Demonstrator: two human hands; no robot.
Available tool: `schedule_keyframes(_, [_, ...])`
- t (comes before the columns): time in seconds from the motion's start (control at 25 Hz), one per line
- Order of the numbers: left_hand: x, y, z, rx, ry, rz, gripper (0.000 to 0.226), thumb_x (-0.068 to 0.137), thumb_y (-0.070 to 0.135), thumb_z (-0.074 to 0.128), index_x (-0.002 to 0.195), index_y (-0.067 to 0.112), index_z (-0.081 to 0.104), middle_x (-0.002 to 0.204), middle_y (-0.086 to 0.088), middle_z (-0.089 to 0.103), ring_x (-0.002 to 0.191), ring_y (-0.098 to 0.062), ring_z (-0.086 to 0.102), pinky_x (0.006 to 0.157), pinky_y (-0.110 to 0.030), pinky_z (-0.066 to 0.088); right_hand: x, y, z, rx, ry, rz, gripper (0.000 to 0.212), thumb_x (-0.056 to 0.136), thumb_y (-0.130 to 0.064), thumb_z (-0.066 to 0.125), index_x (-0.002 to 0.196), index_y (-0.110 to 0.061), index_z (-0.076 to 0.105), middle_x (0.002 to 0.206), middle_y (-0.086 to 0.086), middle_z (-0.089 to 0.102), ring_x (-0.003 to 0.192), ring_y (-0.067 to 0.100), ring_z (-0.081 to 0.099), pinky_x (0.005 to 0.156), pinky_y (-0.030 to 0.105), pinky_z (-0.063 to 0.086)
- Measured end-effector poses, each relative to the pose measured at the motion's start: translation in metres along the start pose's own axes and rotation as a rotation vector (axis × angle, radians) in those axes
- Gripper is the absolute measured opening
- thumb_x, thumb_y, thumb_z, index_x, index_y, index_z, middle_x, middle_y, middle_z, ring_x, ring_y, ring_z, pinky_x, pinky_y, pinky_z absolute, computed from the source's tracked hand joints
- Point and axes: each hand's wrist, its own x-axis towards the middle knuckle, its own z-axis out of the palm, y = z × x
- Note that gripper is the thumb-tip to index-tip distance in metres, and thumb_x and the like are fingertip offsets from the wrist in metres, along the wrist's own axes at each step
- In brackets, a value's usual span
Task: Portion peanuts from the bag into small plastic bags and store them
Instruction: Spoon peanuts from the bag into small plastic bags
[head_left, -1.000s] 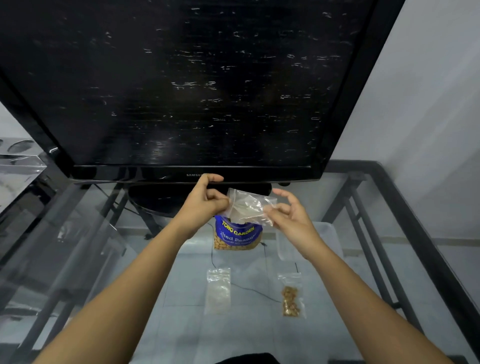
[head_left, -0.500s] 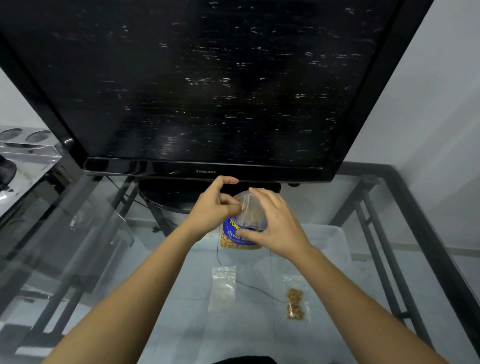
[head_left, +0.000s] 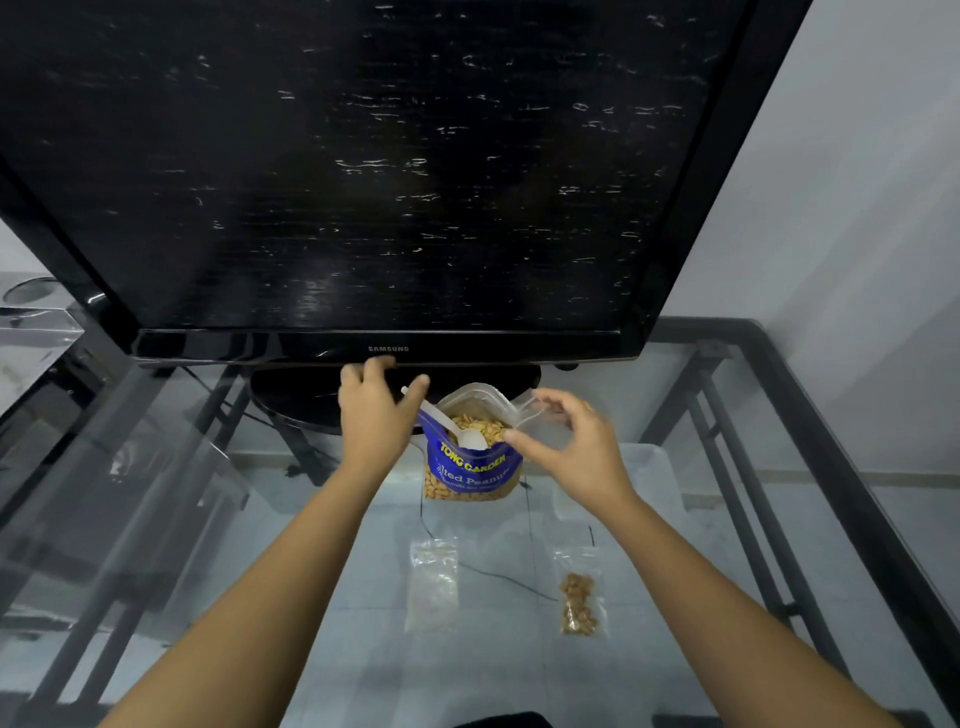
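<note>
A blue peanut bag (head_left: 470, 470) stands open on the glass table, with peanuts showing at its mouth. A white plastic spoon (head_left: 470, 439) lies with its bowl on the peanuts, its handle pointing up and left. My left hand (head_left: 374, 415) grips that handle between thumb and fingers. My right hand (head_left: 571, 449) pinches a small clear plastic bag (head_left: 527, 413) just right of the peanut bag's mouth. Nearer to me, an empty small bag (head_left: 434, 584) lies flat, and to its right lies a small bag holding peanuts (head_left: 576, 603).
A large black monitor (head_left: 374, 182) stands on its base right behind the peanut bag. A clear plastic container (head_left: 652, 467) sits right of my right hand. The glass table (head_left: 208, 519) has a dark metal frame; a thin cable runs across it.
Both hands held the small clear bag in front of the peanut bag. My left hand has let go and taken the spoon handle; my right hand has carried the bag to the right.
</note>
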Motion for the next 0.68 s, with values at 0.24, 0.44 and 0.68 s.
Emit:
schedule_keyframes(0.24, [0.002,0.001,0.007,-0.096,-0.258,0.063,0.02,0.09,0.024,0.058,0.087,0.007,0.067,0.071,-0.004,0.063,0.07,-0.016,0.059,0.057,-0.019,0.042,0.002,0.013,0.007,0.066,-0.13,0.106,0.043,0.071,-0.035,0.077,0.108,-0.026,0.056,0.106,-0.01,0.06,0.099,0.006,0.056,0.065,0.0,0.043])
schedule_keyframes(0.44, [0.012,0.006,0.001,-0.023,-0.195,0.29,0.019,0.091,0.02,0.056,0.095,0.007,0.069,0.084,-0.005,0.068,0.079,-0.017,0.063,0.069,-0.027,0.049,0.006,0.016,0.01,0.069,-0.164,0.117,0.045,0.069,-0.038,0.078,0.109,-0.029,0.057,0.107,-0.015,0.062,0.099,-0.003,0.056,0.079,0.005,0.044])
schedule_keyframes(0.68, [0.014,0.003,0.005,-0.046,-0.182,0.25,0.02,0.092,0.019,0.055,0.097,0.005,0.068,0.088,-0.008,0.069,0.081,-0.019,0.062,0.071,-0.031,0.051,0.008,0.02,0.01,0.103,-0.162,0.137,0.041,0.07,-0.037,0.078,0.104,-0.034,0.056,0.102,-0.021,0.061,0.096,-0.009,0.055,0.072,0.003,0.042])
